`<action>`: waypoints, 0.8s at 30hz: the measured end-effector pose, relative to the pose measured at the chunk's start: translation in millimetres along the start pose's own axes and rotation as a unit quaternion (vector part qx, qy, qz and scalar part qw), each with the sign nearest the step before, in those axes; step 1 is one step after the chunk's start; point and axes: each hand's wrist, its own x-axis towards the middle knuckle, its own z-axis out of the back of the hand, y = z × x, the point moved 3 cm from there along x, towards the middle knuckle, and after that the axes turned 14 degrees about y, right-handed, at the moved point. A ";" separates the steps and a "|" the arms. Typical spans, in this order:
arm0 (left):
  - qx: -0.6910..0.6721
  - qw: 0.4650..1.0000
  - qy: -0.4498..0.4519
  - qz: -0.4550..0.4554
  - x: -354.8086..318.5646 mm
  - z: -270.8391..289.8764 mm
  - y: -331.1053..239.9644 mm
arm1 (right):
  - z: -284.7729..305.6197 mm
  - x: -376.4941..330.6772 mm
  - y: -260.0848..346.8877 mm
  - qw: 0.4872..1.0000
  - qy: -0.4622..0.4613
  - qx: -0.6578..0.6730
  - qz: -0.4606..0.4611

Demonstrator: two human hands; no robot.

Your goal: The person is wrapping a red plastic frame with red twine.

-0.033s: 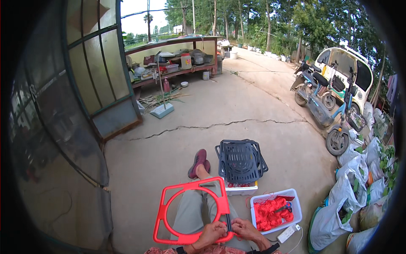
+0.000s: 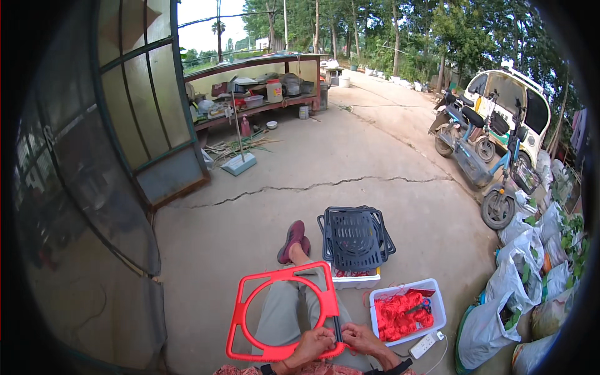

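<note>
Gripping the red plastic frame (image 2: 281, 312) at its lower edge — left hand (image 2: 310, 347) and right hand (image 2: 360, 338) both closed on it, bottom centre — red-filled tub (image 2: 407, 310) just right.

The person wore khaki trousers (image 2: 284, 309) and dark red slip-on shoes (image 2: 292, 240). A pink patterned top (image 2: 240, 370) showed at the lower edge. Both forearms were bare, with a dark band at each wrist (image 2: 267, 369). Both hands were ungloved.
</note>
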 end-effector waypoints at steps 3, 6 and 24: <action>-0.033 0.998 0.000 0.045 -0.1 0.3 -1.1 | -1.6 3.7 2.2 0.999 0.004 0.015 -0.032; 0.012 0.999 -0.035 0.032 -0.7 2.3 -1.3 | -6.7 11.4 -0.5 0.991 0.008 0.123 0.058; -0.030 0.998 -0.050 0.034 3.1 -7.3 -38.9 | -4.1 6.8 4.6 0.993 -0.065 0.015 0.101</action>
